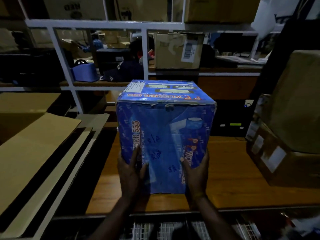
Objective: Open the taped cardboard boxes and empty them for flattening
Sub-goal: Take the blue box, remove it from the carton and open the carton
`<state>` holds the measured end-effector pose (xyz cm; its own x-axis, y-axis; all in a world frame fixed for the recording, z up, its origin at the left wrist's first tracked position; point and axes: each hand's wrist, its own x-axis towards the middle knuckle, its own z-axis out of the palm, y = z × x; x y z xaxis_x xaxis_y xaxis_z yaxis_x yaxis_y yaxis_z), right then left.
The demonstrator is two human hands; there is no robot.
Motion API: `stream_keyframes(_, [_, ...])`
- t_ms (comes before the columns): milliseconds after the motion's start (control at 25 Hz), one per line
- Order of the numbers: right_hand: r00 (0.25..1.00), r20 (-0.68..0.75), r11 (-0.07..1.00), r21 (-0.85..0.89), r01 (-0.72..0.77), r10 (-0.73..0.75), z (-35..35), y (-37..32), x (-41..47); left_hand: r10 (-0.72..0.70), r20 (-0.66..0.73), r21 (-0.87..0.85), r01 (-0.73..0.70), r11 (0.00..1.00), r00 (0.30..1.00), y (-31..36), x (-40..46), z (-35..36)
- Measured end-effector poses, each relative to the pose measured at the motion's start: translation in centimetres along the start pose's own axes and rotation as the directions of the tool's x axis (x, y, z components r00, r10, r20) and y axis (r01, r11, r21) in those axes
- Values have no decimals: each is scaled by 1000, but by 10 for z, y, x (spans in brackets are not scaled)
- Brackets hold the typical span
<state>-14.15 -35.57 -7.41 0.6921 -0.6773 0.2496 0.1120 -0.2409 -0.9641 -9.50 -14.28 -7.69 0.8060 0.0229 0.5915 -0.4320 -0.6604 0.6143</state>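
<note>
A blue printed cardboard box (164,134) with red lettering stands on the wooden table (233,179), its flaps shut. My left hand (132,170) presses the box's near left side with straight fingers, the thumb laid on the front face. My right hand (196,172) holds the near right corner the same way, fingers along the side and thumb on the front. The box's far side and underside are hidden.
Flattened brown cardboard sheets (34,144) lie at the left. Brown boxes (285,135) are stacked at the right edge of the table. A white shelf frame (103,25) behind holds another brown box (178,51), a blue tub (84,71) and dark clutter. A wire rack (164,229) sits below the table's front edge.
</note>
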Motion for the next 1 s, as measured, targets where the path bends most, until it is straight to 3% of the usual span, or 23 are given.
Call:
stream_keyframes(200, [962, -220, 961, -254, 105, -163, 4, -48, -9, 47, -120, 1, -47, 999, 992, 37, 19, -23])
stream_keyframes(400, [959, -211, 878, -474, 69, -190, -7, -96, 0, -1, -56, 113, 7, 994, 998, 77, 55, -55])
stream_keyframes(760, [999, -9, 659, -752, 13, -30, -16, -136, 35, -175, 172, 322, 112, 940, 970, 98, 106, -61])
stream_keyframes(1000, [972, 180, 521, -850, 76, 152, -4, -143, 50, -194, 341, 448, 22, 894, 920, 95, 124, -56])
